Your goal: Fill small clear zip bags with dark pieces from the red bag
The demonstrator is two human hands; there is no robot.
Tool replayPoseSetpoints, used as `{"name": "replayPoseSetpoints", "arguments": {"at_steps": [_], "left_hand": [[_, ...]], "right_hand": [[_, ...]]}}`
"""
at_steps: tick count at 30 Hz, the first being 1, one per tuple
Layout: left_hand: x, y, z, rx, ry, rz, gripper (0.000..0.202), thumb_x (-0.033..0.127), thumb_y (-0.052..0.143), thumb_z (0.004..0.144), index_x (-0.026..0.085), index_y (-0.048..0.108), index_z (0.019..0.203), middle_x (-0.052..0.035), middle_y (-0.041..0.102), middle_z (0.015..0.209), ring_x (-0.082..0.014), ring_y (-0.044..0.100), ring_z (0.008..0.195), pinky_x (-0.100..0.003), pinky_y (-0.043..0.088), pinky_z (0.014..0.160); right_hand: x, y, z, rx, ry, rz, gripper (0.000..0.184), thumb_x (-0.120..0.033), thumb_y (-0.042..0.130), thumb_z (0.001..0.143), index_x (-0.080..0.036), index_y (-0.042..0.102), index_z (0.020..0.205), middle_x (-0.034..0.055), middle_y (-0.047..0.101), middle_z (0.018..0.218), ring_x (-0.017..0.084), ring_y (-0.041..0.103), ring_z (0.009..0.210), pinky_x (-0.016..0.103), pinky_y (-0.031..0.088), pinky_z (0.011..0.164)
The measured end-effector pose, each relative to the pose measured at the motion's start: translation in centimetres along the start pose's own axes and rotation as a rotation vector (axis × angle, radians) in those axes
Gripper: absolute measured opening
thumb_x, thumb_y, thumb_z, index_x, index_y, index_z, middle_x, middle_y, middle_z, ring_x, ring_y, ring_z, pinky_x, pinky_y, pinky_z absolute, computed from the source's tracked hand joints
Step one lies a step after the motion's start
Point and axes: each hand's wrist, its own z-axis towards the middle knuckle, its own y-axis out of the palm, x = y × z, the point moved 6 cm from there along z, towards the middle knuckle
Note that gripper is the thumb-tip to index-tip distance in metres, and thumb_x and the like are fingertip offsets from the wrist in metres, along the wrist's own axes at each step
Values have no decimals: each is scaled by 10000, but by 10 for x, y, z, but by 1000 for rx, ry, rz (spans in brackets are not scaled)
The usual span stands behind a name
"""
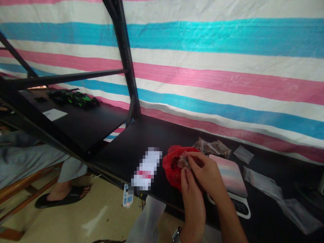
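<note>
Through the head camera we see the left hand (192, 199) and the right hand (206, 172) both closed in a fingertip pinch on a small clear packet (182, 161) of brownish bits. They hold it right over the open red plastic bag (170, 170) on the black table (141, 141), probably so anything spilled falls back in. A digital scale (239, 204) sits just beside the hands, within easy reach, with filled packets (215, 147) behind it.

The black bench (152, 135) carried a red plastic bag (170, 168) near its front edge, a pastel-topped scale (229, 175) just beside it, filled small packets (215, 148) toward the back edge, and empty clear bags (263, 184) lying flat toward the right end.
</note>
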Motion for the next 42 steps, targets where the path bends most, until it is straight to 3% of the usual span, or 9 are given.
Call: {"name": "replayPoseSetpoints", "arguments": {"at_steps": [5, 13, 16, 21, 27, 33, 37, 40, 42], "left_hand": [[6, 4, -4, 23, 14, 50, 595, 506, 669, 995, 239, 558, 1515, -149, 686, 1485, -275, 744, 1251, -329, 648, 969], [24, 3, -12, 56, 38, 208, 593, 344, 512, 1061, 210, 413, 1630, -125, 476, 1700, -252, 512, 1534, -350, 422, 1257], [24, 1, -13, 66, 25, 234, 619, 388, 515, 1056, 206, 396, 1636, -137, 477, 1698, -260, 525, 1524, -333, 477, 1212], [17, 1, -8, -13, 119, 269, 647, 550, 504, 1057, 245, 414, 1621, -165, 644, 1536, -290, 728, 1277, -361, 647, 962], [21, 7, -14, -86, 350, 479, 575, 516, 458, 1083, 209, 489, 1568, -179, 674, 1477, -291, 689, 1319, -406, 601, 1043], [67, 16, -38, -115, 858, 827, 348, 306, 456, 1080, 250, 675, 1344, -124, 703, 1376, -267, 680, 1289, -413, 563, 1067], [106, 4, -34, 137, 1178, 941, 264, 212, 470, 1045, 204, 698, 1178, -133, 678, 1210, -283, 664, 1177, -437, 555, 1009], [116, -2, -16, 324, 1189, 1192, 257, 172, 534, 997, 157, 700, 1191, -176, 630, 1255, -338, 604, 1151, -530, 516, 1024], [114, -2, -5, 360, 1160, 1352, 250, 158, 567, 974, 151, 710, 1179, -177, 611, 1272, -349, 581, 1134, -548, 505, 1015]], "right_hand": [[-4, -1, -2, 3, 22, 42, 262, -358, 627, 887, -243, 830, 1006, 82, 849, 1062, 283, 789, 992, 428, 605, 950], [-4, 8, -4, -73, -34, -47, 279, -319, 569, 929, -264, 832, 1004, 72, 844, 1096, 292, 775, 1053, 480, 563, 1026], [-4, 8, -4, -62, -56, -44, 278, -312, 571, 924, -263, 832, 1007, 77, 843, 1098, 295, 773, 1055, 488, 557, 1029], [5, 3, -3, -60, 3, 40, 278, -336, 604, 915, -255, 815, 1076, 86, 834, 1130, 291, 771, 1057, 479, 569, 1021], [11, -14, -4, -60, 69, 274, 396, -375, 743, 849, -238, 755, 1220, 68, 832, 1019, 253, 781, 939, 391, 622, 893], [18, -34, -7, 52, 166, 512, 497, -527, 890, 769, -242, 774, 1160, 68, 836, 972, 245, 775, 877, 345, 619, 777], [23, -42, -9, 135, 165, 510, 472, -533, 925, 732, -239, 787, 1073, 62, 837, 930, 242, 775, 883, 342, 614, 795], [25, -44, -9, 143, 154, 476, 442, -530, 922, 728, -229, 792, 1025, 74, 838, 913, 257, 784, 874, 358, 620, 784], [26, -47, -9, 180, 143, 454, 430, -527, 910, 740, -229, 791, 1026, 81, 841, 926, 261, 787, 878, 371, 623, 793]]}}
